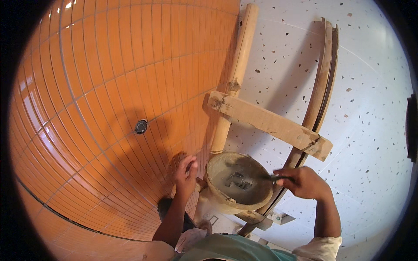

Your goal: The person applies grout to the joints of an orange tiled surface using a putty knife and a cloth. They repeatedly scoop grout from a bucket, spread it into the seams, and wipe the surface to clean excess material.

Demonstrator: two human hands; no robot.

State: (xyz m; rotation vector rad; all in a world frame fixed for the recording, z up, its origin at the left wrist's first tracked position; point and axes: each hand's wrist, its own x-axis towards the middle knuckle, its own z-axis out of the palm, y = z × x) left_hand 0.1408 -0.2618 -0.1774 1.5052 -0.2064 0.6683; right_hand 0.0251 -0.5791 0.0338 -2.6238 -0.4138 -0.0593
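A bucket caked with dried residue is in front of me, holding pale grey, wet mix with darker lumps in it. At its right rim my right hand is closed around the dark handle of a hand tool. The tool's other end points into the bucket, and its shape is lost in shadow. Just left of the bucket, my left hand is raised with its fingers loosely bent and apart. I see nothing in it.
The bucket is near a wooden ladder-like frame, with a long pole, a split rail and a crosspiece. Orange narrow-tiled wall is on the left, with a dark round fitting. Speckled white surface lies right.
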